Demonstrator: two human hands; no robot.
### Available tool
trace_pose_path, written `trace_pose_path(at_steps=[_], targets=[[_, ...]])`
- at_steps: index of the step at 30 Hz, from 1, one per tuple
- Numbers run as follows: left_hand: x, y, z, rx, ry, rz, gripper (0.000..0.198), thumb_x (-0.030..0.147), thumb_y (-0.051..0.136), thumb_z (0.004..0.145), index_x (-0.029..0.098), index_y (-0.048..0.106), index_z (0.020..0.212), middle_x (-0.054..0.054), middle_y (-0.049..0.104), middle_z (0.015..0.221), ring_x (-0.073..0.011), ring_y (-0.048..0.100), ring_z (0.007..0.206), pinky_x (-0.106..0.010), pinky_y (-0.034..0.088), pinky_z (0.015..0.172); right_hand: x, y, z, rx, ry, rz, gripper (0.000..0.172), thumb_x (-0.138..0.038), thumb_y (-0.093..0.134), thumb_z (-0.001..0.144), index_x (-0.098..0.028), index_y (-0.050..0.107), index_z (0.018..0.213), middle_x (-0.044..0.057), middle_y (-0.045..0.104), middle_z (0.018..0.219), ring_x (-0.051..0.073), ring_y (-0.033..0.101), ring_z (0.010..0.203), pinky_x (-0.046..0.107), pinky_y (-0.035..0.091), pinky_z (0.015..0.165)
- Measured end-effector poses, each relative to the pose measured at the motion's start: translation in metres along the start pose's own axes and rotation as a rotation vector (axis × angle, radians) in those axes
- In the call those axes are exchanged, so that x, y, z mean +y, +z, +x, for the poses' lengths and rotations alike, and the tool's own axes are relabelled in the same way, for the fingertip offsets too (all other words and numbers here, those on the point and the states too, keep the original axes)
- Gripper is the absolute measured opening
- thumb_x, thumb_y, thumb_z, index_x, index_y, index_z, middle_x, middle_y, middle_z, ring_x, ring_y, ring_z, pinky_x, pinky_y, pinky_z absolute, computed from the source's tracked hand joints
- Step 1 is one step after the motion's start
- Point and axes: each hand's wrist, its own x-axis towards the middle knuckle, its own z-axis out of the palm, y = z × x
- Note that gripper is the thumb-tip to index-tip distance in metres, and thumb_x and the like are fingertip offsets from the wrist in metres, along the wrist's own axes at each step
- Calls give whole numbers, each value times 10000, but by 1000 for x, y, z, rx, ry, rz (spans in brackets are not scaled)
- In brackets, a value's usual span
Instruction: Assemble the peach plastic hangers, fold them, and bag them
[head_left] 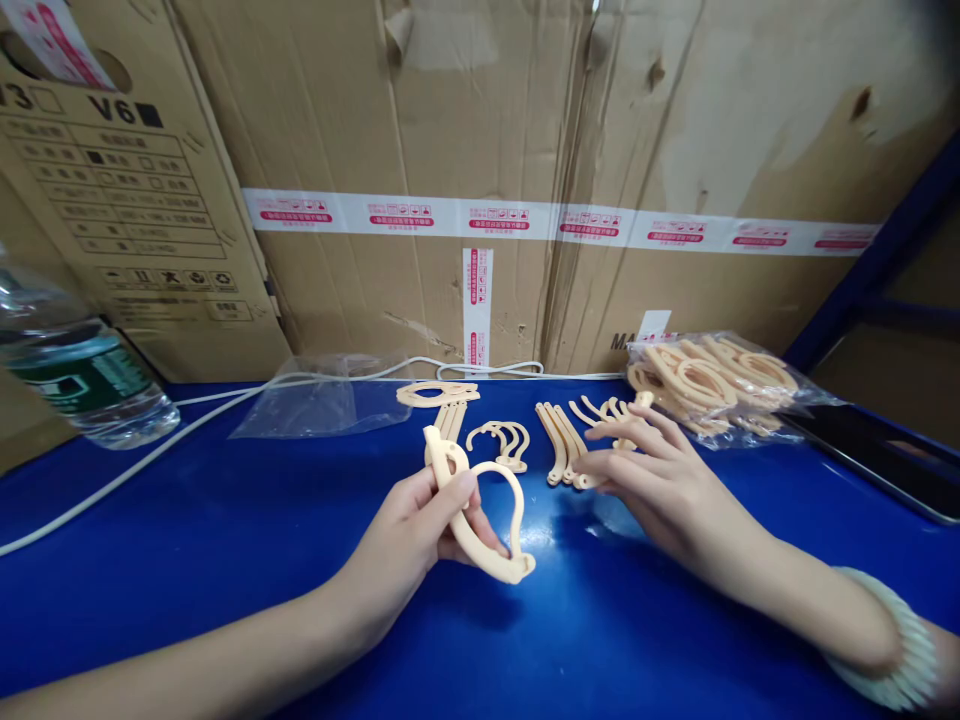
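My left hand [435, 515] is closed around a partly assembled beige plastic folding hanger [480, 545], raised above the blue table. It has a curved arm and a looped hook joined at its lower end. My right hand [649, 465] reaches over loose parts with its fingers apart. Beneath its fingertips lie several slim curved hanger arms [555, 445]; whether they touch is hard to tell. More curved pieces [592, 408] are partly hidden behind that hand. Between the hands sit several hook pieces [511, 445]. Behind my left hand are straight strips [451, 418] and a folded hanger [435, 394].
A clear bag of hangers [712, 380] lies at the back right, beside a dark phone [885, 460]. An empty plastic bag [300, 400], a white cable [217, 420] and a water bottle [82, 370] are on the left. Cardboard boxes [375, 130] wall the back.
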Motion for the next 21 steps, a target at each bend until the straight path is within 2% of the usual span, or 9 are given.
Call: trace_pose_path(at_steps=[2,6,10,15,21], targets=[[0,0,0,-15,7,14,307,436,614,870,160,522,770,-44,692,627,-173,677,587,-301,577,640,7,2,1,-21,8,-36,317,-10,414,892,-221,605,1031,61,675,1061,257,508,1147,540,291,1026],[-1,-1,0,-13,10,17,305,437,619,865,164,525,765,-42,689,625,-175,677,591,-300,574,641,15,8,0,-52,39,-57,346,14,416,856,-208,631,1012,113,621,1170,275,509,1134,498,428,922],[-2,0,0,-25,17,29,307,443,597,878,168,519,765,-46,693,635,-178,676,595,-319,578,665,19,12,-2,-42,68,-26,377,33,394,842,-189,647,1010,129,613,1112,251,555,1024,438,494,833],[-1,0,1,-24,24,39,309,449,604,869,169,520,770,-49,690,635,-185,676,597,-329,580,671,23,15,-4,6,122,14,335,9,400,856,-169,647,996,117,622,1048,218,593,943,396,527,808],[-2,0,-1,-21,22,34,304,448,602,871,170,516,784,-49,694,644,-182,675,604,-328,579,679,27,20,-8,-44,174,9,352,36,380,838,-146,654,965,114,631,1001,212,628,901,383,547,803]])
